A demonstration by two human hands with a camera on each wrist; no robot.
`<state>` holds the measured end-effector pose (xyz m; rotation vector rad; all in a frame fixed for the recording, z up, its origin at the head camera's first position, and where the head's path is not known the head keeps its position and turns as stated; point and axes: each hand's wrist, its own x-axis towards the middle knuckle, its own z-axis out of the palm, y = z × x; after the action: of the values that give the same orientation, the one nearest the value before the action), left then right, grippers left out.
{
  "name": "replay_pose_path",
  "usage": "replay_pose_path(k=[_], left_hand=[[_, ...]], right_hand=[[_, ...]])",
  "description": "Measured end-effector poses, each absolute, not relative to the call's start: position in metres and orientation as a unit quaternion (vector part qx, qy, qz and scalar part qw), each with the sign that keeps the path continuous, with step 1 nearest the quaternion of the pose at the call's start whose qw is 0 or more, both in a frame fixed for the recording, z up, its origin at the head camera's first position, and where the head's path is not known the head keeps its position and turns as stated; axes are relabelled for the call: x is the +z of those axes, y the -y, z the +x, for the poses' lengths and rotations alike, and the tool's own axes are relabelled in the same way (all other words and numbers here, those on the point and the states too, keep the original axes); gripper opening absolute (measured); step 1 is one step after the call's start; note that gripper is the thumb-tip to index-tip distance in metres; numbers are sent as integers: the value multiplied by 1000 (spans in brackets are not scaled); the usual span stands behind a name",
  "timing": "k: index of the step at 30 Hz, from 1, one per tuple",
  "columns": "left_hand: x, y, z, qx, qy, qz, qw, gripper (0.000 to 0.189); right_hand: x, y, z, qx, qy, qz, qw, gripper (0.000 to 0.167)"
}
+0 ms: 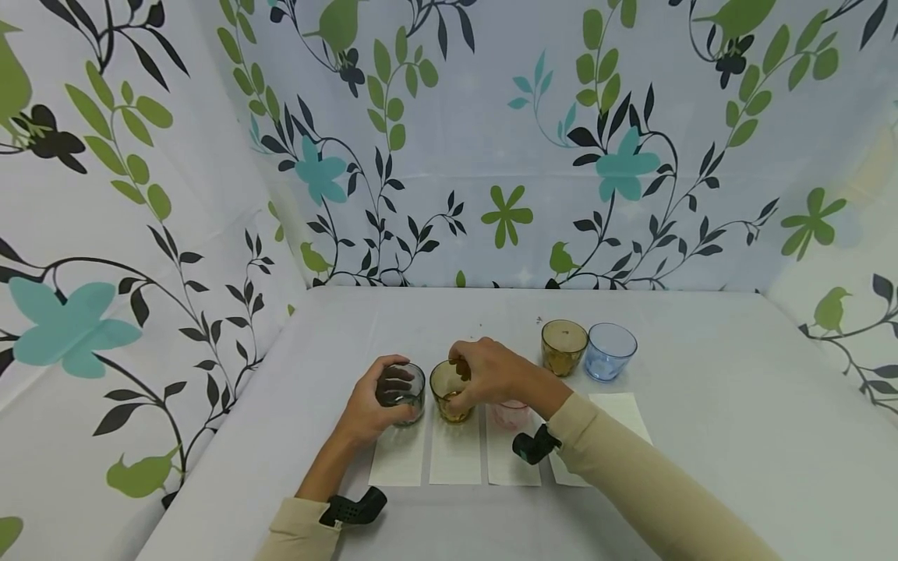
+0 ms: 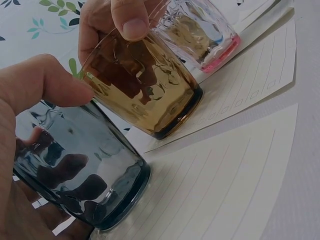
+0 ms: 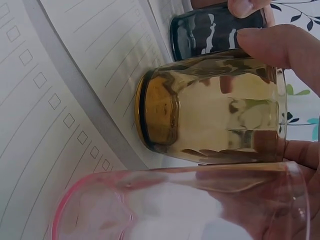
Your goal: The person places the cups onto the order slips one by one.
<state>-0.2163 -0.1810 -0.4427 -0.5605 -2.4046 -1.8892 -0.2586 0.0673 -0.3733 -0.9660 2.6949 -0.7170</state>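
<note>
A smoky grey glass (image 1: 418, 389) stands at the top of the leftmost paper sheet. My left hand (image 1: 366, 405) grips it from the left, the thumb and fingers wrapped round its sides. Just right of it is an amber glass (image 1: 445, 389), which my right hand (image 1: 491, 372) holds near the rim between thumb and fingers. In the left wrist view the amber glass (image 2: 145, 95) and the grey glass (image 2: 107, 175) stand side by side. A pink-based clear glass (image 1: 510, 416) is on the third sheet, partly hidden under my right forearm.
Farther back to the right, a second amber glass (image 1: 563, 351) stands beside a light blue glass (image 1: 610, 354). Lined paper sheets (image 1: 454, 456) lie in a row on the white table (image 1: 722, 405). A patterned cloth (image 1: 449, 156) hangs behind and at the sides.
</note>
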Motion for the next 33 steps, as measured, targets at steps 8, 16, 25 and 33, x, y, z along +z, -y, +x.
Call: replay_pose_path(k=[8, 16, 25, 33], left_hand=[[-443, 180, -217, -608, 774, -179, 13, 70], [-444, 182, -218, -617, 766, -180, 11, 71], [-444, 181, -217, -612, 770, -181, 13, 71], [-443, 182, -217, -610, 772, -180, 12, 71]], right_hand=[[-371, -70, -260, -227, -910, -331, 107, 75], [-364, -77, -258, -251, -892, -370, 69, 66], [-362, -93, -258, -261, -909, -326, 4, 66], [-357, -119, -261, -251, -914, -312, -70, 61]])
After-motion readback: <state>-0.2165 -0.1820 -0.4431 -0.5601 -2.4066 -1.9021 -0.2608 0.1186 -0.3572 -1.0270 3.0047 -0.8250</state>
